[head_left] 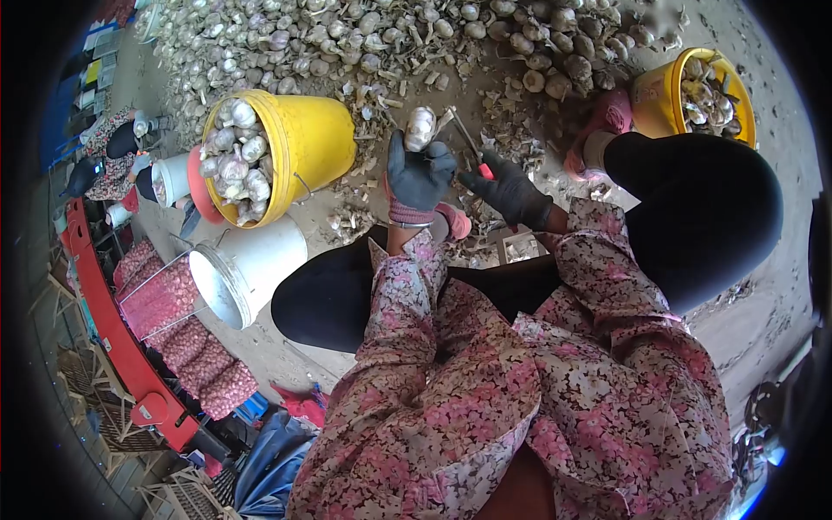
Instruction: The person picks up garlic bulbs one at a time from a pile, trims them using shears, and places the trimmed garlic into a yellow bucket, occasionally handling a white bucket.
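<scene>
My left hand (419, 178), in a dark grey glove with a pink cuff, is closed on a garlic bulb (420, 128) that stands up above the fingertips. My right hand (514, 195), also gloved, grips a red-handled tool (486, 171) with a slim metal blade. The blade points up and left, its tip close to the right of the bulb, where a pale bit of stem shows. Most of the tool's handle is hidden in the glove. Below and beyond both hands, dry skins and stem scraps (511, 130) litter the ground.
A big heap of garlic (347, 39) spreads across the far side. A yellow bucket (316, 134) full of bulbs lies tilted at left, near a white bucket (269, 269). Another yellow bucket (672, 95) holds scraps at right. Filled red net bags (186, 338) and another person (113, 160) are farther left.
</scene>
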### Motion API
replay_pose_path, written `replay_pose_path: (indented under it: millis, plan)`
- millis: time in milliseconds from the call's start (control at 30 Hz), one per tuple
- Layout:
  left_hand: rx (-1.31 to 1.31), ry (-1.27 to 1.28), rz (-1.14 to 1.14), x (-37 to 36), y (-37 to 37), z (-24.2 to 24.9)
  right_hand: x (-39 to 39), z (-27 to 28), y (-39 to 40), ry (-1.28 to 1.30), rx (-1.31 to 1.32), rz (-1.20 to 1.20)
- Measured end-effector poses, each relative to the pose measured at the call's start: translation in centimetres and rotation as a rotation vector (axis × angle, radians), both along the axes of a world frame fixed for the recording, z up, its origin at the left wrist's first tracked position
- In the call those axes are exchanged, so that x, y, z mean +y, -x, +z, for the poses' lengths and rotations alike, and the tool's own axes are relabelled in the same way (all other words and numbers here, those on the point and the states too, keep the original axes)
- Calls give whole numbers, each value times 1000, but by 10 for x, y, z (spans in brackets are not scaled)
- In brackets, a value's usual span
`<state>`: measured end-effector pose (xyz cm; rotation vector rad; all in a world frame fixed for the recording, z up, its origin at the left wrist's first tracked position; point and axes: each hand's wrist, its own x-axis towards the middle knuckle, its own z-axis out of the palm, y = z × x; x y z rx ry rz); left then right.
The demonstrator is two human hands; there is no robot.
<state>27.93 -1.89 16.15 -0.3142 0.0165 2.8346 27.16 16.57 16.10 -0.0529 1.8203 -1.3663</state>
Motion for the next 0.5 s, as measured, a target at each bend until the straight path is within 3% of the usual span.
replay_pose_path:
  millis: [33, 67, 167, 200, 300, 367, 400, 467, 500]
  plan:
    - [-193, 65, 85, 7, 0, 11, -5, -16, -4, 105, 163, -81]
    - [-202, 65, 80, 10, 0, 16, -8, -18, -5, 208, 327, -163]
    - [-237, 88, 81, 15, 5, 20, -5, -5, 3, 126, 348, -115]
    - [-262, 203, 62, 13, 7, 20, -3, -4, 7, 120, 346, -116]
    - [-255, 314, 51, 3, 7, 13, 2, -8, 11, 17, 402, 64]
    - [-213, 323, 67, -2, 6, 3, -1, -6, 12, 87, -79, -152]
    - [-208, 221, 144, -7, 7, -6, -3, -8, 13, 94, -75, -144]
    - [-182, 24, 307, -22, 15, -15, -7, -14, 14, 281, -660, -514]
    - [-301, 199, 324, -31, 20, -17, -11, -13, 12, 221, -619, -604]
